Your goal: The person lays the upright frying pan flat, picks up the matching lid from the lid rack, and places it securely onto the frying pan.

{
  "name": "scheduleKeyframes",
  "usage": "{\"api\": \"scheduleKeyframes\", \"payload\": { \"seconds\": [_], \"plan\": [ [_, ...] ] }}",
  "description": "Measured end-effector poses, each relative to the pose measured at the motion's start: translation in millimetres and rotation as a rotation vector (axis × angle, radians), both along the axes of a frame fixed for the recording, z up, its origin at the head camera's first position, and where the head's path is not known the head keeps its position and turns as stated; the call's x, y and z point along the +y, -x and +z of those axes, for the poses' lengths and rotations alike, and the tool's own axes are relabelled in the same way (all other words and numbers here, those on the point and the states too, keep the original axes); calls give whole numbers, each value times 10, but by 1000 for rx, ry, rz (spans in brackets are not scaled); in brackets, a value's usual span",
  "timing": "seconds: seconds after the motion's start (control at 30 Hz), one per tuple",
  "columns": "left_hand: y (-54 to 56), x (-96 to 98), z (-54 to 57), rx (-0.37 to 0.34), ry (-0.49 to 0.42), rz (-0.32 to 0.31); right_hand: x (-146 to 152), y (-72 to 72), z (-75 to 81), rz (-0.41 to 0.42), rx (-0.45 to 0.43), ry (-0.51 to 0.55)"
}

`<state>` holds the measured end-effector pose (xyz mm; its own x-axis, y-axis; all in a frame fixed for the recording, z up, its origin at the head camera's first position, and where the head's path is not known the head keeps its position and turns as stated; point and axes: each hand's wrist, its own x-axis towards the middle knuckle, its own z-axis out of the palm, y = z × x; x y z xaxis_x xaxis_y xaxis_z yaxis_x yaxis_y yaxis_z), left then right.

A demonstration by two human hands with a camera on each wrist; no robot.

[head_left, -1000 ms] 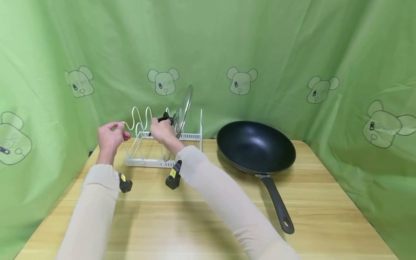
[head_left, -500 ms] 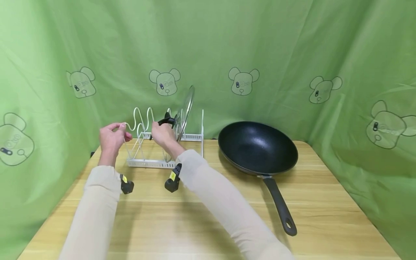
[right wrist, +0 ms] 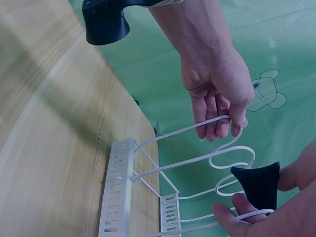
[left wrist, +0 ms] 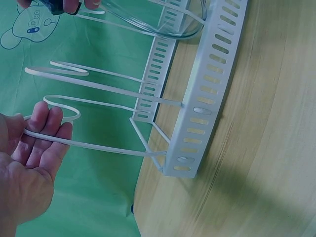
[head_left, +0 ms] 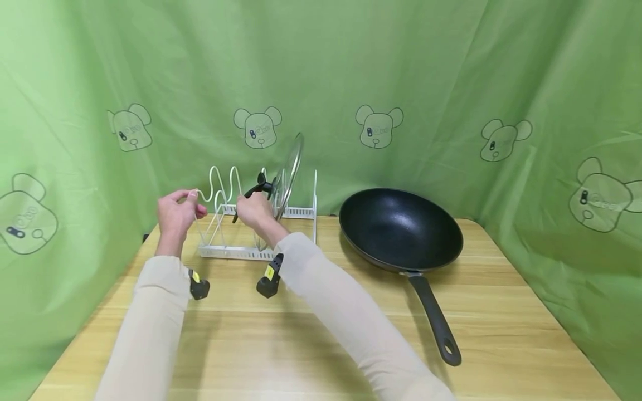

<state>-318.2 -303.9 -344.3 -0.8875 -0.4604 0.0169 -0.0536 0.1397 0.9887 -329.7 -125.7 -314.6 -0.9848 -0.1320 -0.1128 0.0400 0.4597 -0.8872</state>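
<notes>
At the back left of the table stands a white wire lid rack (head_left: 236,252). My left hand (head_left: 175,216) pinches the top of its leftmost wire loop between thumb and fingers, clear in the left wrist view. A glass lid (head_left: 297,159) stands tilted on edge in the rack, its metal rim towards the right. My right hand (head_left: 256,210) holds its black handle (right wrist: 259,186); in the right wrist view thumb and fingers lie on either side of this handle. Part of the lid is hidden behind the right hand and forearm.
To the right of the rack lies a black wok (head_left: 401,234), its long handle (head_left: 436,317) pointing towards the front. A green curtain (head_left: 321,67) with mouse-like drawings surrounds the wooden table (head_left: 241,345).
My right hand has sunk slightly against the lid's handle, and more of the handle shows. My left hand keeps its pinch on the rack. The whole head view has shifted a little.
</notes>
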Motion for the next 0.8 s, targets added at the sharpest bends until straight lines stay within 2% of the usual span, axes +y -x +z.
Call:
{"api": "scheduleKeyframes", "payload": {
  "seconds": [0.8],
  "plan": [
    [17, -1, -10, -15, 3, -1, -18, 0, -61, -10, 20, 12]
  ]
}}
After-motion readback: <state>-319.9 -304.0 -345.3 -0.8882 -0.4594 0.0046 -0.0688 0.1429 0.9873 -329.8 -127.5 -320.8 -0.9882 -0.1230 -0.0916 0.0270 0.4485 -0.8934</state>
